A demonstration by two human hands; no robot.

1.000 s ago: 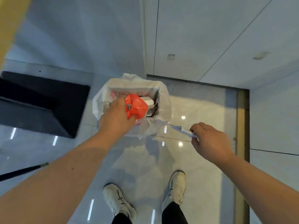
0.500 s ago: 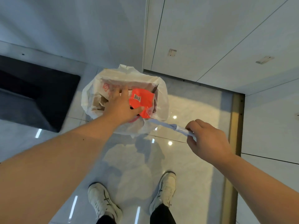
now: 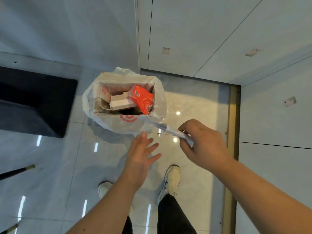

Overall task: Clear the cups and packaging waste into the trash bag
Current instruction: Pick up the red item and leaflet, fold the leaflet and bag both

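Observation:
A white plastic trash bag with red print stands open on the glossy floor ahead of my feet. Inside it lie a red wrapper, a pale cardboard box and a brown paper bag. My right hand is shut on the bag's stretched handle, pulling it toward me. My left hand hovers just below the bag's near side, fingers spread, holding nothing.
A dark mat lies on the floor to the left. White wall panels stand behind the bag and to the right. A dark rod pokes in at the lower left. My white shoes are directly below the hands.
My left hand has let go of the red wrapper, which now lies in the bag, and has drawn back toward me, open. My right hand still holds the handle.

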